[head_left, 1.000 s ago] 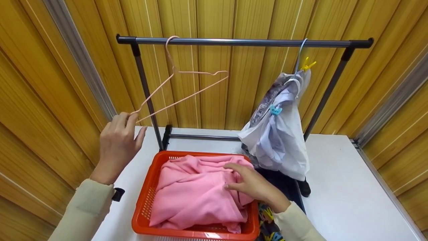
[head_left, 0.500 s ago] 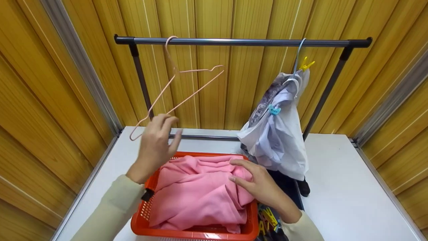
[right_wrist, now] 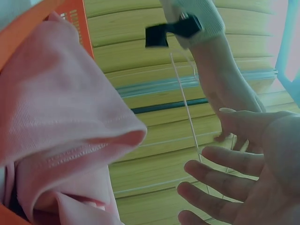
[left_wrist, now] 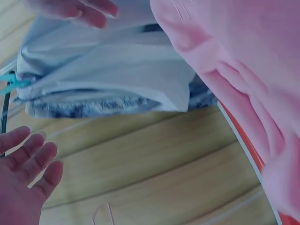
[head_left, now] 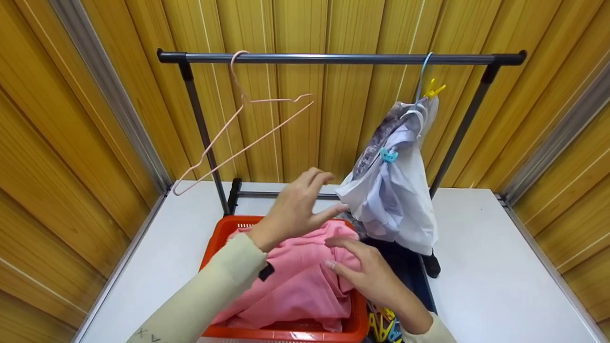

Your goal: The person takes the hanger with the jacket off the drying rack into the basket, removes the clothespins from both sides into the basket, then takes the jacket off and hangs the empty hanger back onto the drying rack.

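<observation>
Over the back of the red basket (head_left: 295,334) hovers my left hand (head_left: 296,207), fingers relaxed and holding nothing. My right hand (head_left: 367,269) is spread at the right part of the pink garment (head_left: 298,290) in that basket, and grips nothing. Whether its fingertips touch the cloth in the head view cannot be told; the right wrist view shows the fingers (right_wrist: 225,183) apart from it. The garment has a ribbed, stitched edge there, but its kind is unclear. A bare pink wire hanger (head_left: 205,155) hangs from the rack's left side, away from both hands.
A dark metal clothes rack (head_left: 329,58) stands behind the basket. From its right side, on a blue hanger, hang white clothes (head_left: 412,200) with a blue clip (head_left: 388,155) and a yellow clip (head_left: 432,89). Colourful clothespins (head_left: 383,326) lie in a dark container (head_left: 410,267) beside the basket.
My left hand has let go of the pink hanger and moved right, over the basket. The hanger has swung a little and hangs free. My right hand has barely moved.
</observation>
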`<state>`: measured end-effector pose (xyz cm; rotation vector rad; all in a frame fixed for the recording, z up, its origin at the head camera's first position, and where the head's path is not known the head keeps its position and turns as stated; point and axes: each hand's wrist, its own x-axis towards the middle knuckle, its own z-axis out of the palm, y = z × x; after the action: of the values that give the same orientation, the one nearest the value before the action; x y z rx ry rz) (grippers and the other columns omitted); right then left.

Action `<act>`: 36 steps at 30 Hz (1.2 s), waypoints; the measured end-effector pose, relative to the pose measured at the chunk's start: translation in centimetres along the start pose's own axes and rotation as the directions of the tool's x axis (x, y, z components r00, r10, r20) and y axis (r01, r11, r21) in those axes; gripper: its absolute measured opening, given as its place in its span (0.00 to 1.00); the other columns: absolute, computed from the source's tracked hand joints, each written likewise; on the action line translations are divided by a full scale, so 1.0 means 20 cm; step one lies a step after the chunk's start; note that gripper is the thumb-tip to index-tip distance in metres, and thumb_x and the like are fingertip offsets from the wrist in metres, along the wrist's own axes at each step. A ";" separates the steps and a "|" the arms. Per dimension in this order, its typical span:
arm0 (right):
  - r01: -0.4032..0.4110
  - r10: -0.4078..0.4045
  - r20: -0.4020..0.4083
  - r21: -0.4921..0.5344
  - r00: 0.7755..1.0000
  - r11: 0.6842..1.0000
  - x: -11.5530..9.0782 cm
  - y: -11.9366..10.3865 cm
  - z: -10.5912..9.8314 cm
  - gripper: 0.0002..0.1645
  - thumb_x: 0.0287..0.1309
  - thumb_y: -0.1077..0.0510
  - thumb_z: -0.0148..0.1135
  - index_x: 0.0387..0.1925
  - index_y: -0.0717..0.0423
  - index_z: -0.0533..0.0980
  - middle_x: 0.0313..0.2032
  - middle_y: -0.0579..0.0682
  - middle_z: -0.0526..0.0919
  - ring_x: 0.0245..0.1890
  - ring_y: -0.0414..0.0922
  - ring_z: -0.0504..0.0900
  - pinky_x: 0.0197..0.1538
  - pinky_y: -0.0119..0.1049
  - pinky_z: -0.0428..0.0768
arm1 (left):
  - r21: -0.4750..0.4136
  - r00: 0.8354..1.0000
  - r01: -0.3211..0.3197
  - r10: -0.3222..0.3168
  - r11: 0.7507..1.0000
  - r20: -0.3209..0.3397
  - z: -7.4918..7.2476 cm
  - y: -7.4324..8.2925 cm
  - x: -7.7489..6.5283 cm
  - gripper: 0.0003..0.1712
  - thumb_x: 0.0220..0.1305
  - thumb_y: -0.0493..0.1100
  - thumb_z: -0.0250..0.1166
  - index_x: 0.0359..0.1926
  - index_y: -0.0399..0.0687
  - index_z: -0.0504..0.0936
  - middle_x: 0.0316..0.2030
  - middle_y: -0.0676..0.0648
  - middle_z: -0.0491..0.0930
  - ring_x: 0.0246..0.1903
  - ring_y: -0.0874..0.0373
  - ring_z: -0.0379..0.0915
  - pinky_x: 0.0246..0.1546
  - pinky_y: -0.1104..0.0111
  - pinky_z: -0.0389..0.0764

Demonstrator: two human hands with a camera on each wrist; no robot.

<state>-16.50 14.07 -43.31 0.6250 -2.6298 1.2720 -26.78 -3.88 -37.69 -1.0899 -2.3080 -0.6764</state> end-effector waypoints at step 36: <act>-0.131 0.071 0.418 0.115 0.905 0.985 -0.05 0.13 0.11 0.33 0.61 0.41 0.61 0.67 0.25 0.63 0.66 0.38 0.68 0.63 0.44 0.71 0.63 0.53 0.71 | -0.217 0.712 0.675 -0.545 0.705 0.442 0.24 0.36 0.49 0.54 0.55 0.67 0.62 0.75 0.49 0.52 0.72 0.48 0.61 0.70 0.53 0.59 0.68 0.60 0.64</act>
<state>-16.54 14.02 -46.86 0.8777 -2.9591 1.5118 -27.55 8.50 -33.64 -0.5529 -2.9825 -1.3092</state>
